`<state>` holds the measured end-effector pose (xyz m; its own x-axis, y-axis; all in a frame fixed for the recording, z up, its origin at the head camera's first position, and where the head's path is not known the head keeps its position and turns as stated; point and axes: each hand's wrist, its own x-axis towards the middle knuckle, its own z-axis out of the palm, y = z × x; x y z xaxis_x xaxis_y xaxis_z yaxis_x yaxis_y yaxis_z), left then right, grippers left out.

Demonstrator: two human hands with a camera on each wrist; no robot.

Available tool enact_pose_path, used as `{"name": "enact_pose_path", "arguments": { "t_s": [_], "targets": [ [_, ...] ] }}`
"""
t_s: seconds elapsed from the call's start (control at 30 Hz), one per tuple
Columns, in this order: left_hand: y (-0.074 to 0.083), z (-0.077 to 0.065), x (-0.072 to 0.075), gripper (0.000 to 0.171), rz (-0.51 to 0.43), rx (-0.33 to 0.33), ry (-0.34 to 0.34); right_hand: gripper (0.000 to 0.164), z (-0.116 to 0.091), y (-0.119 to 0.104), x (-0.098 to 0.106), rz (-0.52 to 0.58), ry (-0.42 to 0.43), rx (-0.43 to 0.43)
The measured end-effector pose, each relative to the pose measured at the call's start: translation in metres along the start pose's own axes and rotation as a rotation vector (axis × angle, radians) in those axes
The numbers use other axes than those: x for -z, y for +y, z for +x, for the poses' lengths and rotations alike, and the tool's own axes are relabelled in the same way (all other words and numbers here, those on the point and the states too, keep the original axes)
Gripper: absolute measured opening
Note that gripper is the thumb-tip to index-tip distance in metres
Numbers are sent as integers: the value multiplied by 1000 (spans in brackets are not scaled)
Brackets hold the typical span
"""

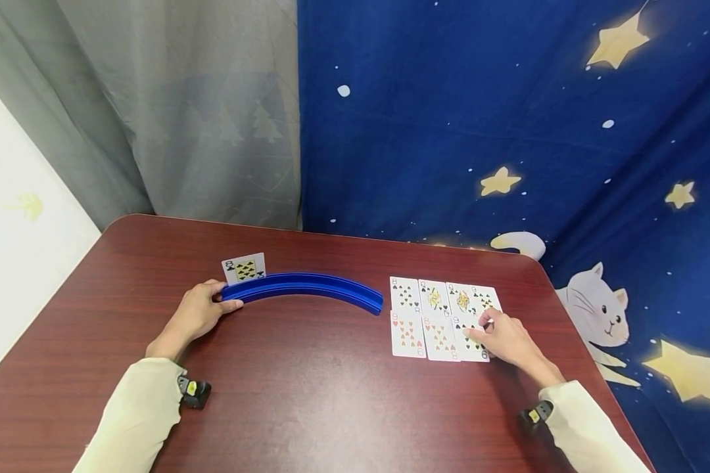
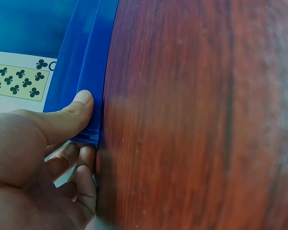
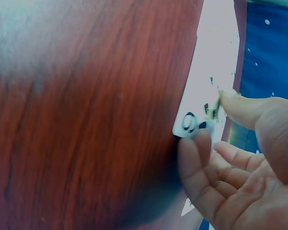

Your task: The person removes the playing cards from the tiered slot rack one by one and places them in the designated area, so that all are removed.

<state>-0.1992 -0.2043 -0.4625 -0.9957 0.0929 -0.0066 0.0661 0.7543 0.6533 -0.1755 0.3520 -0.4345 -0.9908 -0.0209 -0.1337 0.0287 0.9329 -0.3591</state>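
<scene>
In the head view my left hand (image 1: 200, 311) grips the left end of a curved blue card holder (image 1: 310, 284). The thumb lies along its face in the left wrist view, with fingers curled beneath. An eight of clubs playing card (image 1: 246, 269) stands upright in the holder near that hand. My right hand (image 1: 509, 337) is over the right end of two rows of face-up cards. Its thumb and fingertips are apart at a nine of spades (image 1: 463, 328); I cannot tell how firmly they touch it. Part of the card beside it is hidden by the hand.
Touching or overlapping, the cards include a nine of hearts (image 1: 408, 334) and an eight of hearts (image 1: 440, 336), with black-suit cards behind. The brown table (image 1: 307, 387) ends at a rounded back edge near grey (image 1: 213, 118) and blue (image 1: 426, 144) curtains.
</scene>
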Motion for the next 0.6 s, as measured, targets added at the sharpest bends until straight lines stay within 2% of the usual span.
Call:
{"name": "enact_pose_path", "arguments": {
  "t_s": [0.37,0.6],
  "targets": [
    [1,0,0,38,5,3,-6,41,-2,-2,4,-97,-21,-5],
    [0,0,-1,35,12,-23,15,40,-3,-9,1,-157,-46,-25]
  ]
}}
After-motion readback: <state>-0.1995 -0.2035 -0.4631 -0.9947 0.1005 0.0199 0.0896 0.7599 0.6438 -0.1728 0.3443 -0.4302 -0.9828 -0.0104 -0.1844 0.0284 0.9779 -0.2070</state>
